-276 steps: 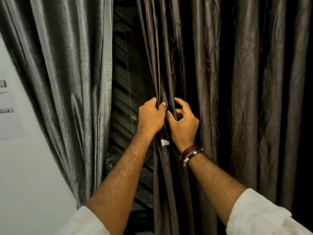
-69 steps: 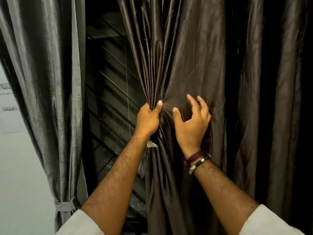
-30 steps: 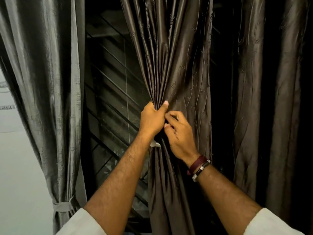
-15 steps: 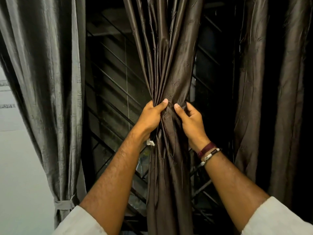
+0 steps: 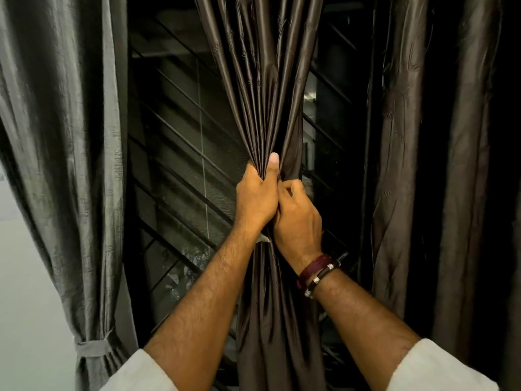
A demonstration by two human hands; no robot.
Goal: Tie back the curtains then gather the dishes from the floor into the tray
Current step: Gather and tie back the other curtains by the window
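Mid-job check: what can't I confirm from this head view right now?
- Tie for the brown curtain: only a pale scrap shows, hidden between left hand and right hand.
- Right fingertips: hidden by folds.
- Floor dishes, tray: outside the frame.
- Outside the window grille: too dark.

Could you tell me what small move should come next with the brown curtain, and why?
Probably wrap a tie around the bunch: the left hand grips the gathered brown curtain, the right hand works beside it, and no band circles it yet.

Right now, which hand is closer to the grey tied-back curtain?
Left. The left hand grips the dark brown curtain on the side facing the grey tied-back curtain; the right hand sits beyond it.
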